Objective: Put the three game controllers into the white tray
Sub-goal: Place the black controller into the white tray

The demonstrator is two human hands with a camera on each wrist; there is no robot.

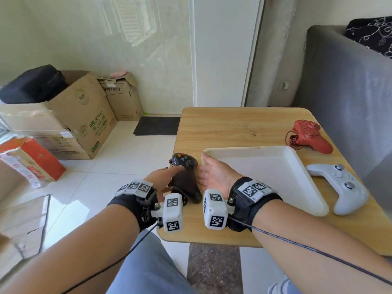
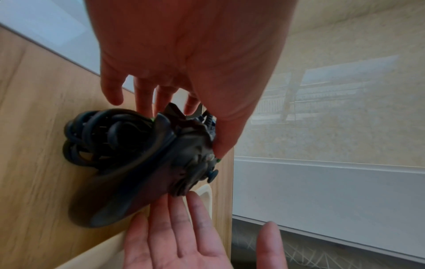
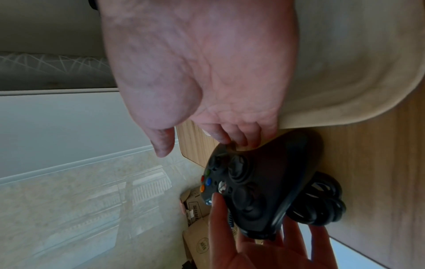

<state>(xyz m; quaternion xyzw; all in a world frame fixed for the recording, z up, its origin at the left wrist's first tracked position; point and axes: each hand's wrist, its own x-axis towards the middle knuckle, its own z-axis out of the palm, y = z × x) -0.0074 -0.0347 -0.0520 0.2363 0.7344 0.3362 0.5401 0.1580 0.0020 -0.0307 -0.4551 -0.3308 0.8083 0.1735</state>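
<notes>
head: above and behind both hands, facing forward and down; wide, takes in the whole wooden table (image 1: 233,128) and the floor left of the hands.
left wrist: very near, along the left hand (image 2: 184,54) toward its fingers; right hand (image 2: 184,242) at the bottom edge.
right wrist: very near, along the right hand (image 3: 202,63); left hand (image 3: 264,251) at the bottom edge.
shared: all three catch the black controller (image 1: 186,179) between the hands, plus the table and a corner of the white tray (image 1: 265,166).
</notes>
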